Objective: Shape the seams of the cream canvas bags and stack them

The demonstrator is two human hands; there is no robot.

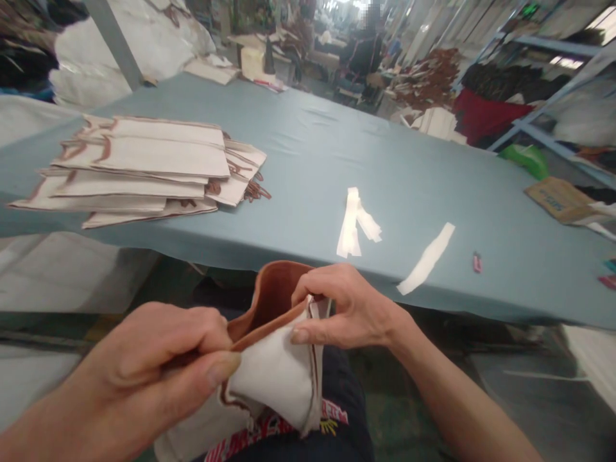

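Note:
Both of my hands hold a small cream cloth bag [276,372] with a brown rim, low in the view over my lap. My left hand [158,359] pinches the near edge of the rim between thumb and fingers. My right hand [344,308] grips the far side of the opening, thumb outside, fingers curled over the rim. The bag's mouth is pulled open and its brown inside shows. A pile of flat cream bags with brown trim [144,170] lies on the blue-grey table [312,154], to the left and beyond my hands.
Strips of white paper [356,221] and another strip [427,258] lie near the table's front edge. A small red object [477,262] sits to their right. A cardboard piece [558,199] rests at the far right. A person sits behind the table; shelves stand at right.

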